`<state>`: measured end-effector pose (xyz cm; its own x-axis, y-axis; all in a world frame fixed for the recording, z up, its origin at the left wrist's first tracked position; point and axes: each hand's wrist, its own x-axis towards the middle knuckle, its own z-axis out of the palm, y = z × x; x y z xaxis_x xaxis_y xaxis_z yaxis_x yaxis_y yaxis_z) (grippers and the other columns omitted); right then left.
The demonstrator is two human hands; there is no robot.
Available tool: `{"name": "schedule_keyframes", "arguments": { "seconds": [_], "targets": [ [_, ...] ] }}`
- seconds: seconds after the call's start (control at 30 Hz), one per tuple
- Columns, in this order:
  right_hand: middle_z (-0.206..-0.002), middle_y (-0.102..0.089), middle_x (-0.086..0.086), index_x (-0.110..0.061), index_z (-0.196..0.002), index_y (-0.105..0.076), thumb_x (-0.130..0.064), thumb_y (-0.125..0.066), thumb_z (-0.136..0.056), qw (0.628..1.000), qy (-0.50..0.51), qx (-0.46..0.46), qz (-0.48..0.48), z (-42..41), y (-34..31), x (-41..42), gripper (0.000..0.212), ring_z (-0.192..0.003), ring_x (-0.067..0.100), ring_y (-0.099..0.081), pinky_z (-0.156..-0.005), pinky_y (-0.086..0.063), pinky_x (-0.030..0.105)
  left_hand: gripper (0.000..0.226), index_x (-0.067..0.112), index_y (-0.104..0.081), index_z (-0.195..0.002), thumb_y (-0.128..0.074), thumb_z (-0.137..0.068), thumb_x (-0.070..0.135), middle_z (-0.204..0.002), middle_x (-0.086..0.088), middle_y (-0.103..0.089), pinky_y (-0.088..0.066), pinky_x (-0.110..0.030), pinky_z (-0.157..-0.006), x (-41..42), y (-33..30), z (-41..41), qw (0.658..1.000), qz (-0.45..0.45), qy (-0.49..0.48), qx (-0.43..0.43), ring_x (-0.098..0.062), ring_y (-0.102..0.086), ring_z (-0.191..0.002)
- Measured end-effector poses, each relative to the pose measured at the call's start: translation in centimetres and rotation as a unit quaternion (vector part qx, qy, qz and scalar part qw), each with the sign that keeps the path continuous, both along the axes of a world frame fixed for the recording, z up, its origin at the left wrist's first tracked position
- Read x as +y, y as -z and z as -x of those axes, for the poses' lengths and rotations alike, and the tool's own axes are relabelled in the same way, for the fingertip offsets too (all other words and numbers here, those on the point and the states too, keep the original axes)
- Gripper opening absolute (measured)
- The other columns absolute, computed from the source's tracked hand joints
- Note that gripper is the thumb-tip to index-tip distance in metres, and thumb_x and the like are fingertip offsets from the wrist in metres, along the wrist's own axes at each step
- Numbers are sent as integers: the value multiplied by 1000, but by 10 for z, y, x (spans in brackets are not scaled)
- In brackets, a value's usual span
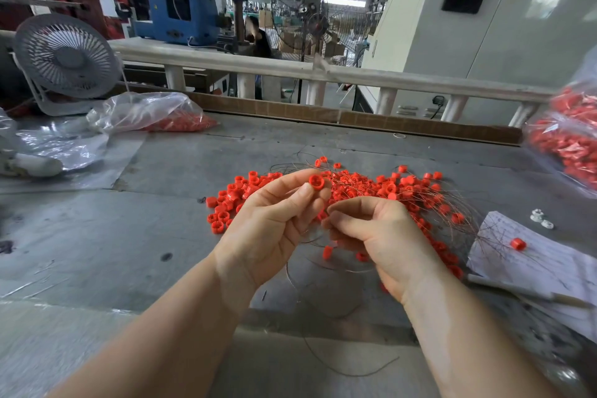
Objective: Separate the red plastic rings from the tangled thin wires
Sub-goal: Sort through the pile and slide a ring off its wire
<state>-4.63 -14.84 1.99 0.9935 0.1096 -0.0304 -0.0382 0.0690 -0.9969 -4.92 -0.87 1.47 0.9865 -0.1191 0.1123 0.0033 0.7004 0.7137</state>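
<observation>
From the head camera, the left hand (274,223) pinches a single red plastic ring (316,182) between thumb and fingertips, lifted just above the grey worktable (129,236). The right hand (384,236) sits just beside it with fingers curled inward; a thin wire seems to run into the fingertips, though whether they actually pinch it I cannot tell.

Behind both hands lies the pile of red rings (355,187), threaded through with tangled thin wires (452,203) that fan out to the right and loop down the table towards the viewer.

At far left a clear plastic bag (142,111) lies on its side with red rings inside. At the right edge a second clear bag (568,145) is packed full of red pieces. A sheet of paper (533,262) near the right hand carries one loose ring (518,243). A small white fan (66,56) stands at the table's back left.
</observation>
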Motion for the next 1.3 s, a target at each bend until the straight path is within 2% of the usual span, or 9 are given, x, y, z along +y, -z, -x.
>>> {"name": "schedule_keyframes", "arguments": {
  "seconds": [0.1,0.23,0.37,0.53,0.7,0.87,0.97,1.1,1.3],
  "targets": [
    [-69,-69,0,-16,-75,-68,0,-66,-83,976,48,-93,192,-3,5,-3,18,-56,4,-59,-45,-41,10,21,9,-77,-72,-57,-69,2,-77,-10,-73,-54,-15,-60,2,1,-2,1000,5,-18,13,-12,-71,-71],
    [-71,-66,-11,-24,-76,-69,-6,-68,-82,929,-20,-151,337,-5,8,-4,19,-60,-5,-58,-56,-40,5,21,9,-77,-71,-57,-69,1,-77,-10,-73,-54,-16,-60,2,0,-1,999,3,-26,21,-12,-71,-70],
    [-71,-58,-16,-27,-88,-72,-16,-71,-82,861,-45,-189,470,-7,14,-5,13,-66,-1,-54,-69,-44,14,21,9,-76,-71,-57,-68,1,-77,-10,-72,-55,-16,-60,2,0,-1,999,1,-29,23,-12,-70,-70],
    [-67,-59,-17,-25,-79,-70,-14,-72,-80,851,-17,-231,472,-8,15,-5,11,-66,0,-56,-61,-38,6,21,10,-77,-73,-58,-69,2,-78,-8,-73,-55,-16,-62,2,1,0,1000,-6,-18,14,-12,-70,-72],
    [-63,-68,-6,-21,-68,-67,-10,-72,-79,943,64,-242,220,-11,7,-8,17,-60,2,-61,-63,-48,14,20,9,-77,-74,-58,-70,2,-77,-7,-72,-54,-15,-61,1,1,-1,1000,-14,-17,9,-12,-70,-71],
    [-68,-69,-3,-26,-68,-70,-11,-70,-80,979,54,-191,52,-10,3,-8,19,-71,10,-66,-70,-53,25,20,9,-77,-75,-59,-70,2,-78,-7,-72,-54,-15,-62,0,3,-1,999,-29,-17,9,-12,-70,-73],
    [-65,-69,-2,-20,-66,-67,-7,-72,-79,971,94,-192,105,-13,5,-11,18,-64,6,-64,-64,-50,20,20,9,-77,-75,-59,-70,3,-78,-8,-72,-54,-15,-61,0,3,-1,999,-29,-20,11,-12,-70,-72],
    [-63,-63,-8,-19,-67,-64,-4,-72,-79,915,134,-229,304,-15,12,-11,21,-55,0,-58,-53,-41,5,19,9,-77,-73,-59,-70,3,-78,-8,-72,-55,-16,-60,0,2,0,999,-28,-24,17,-13,-70,-72],
    [-96,-68,1,-13,-97,-72,-1,-59,-87,838,119,-217,486,-19,25,-12,20,-89,16,-63,-76,-45,20,19,8,-76,-72,-58,-70,2,-77,-9,-72,-55,-16,-60,-1,3,-1,999,-26,-33,25,-14,-70,-71]
  ]
}}
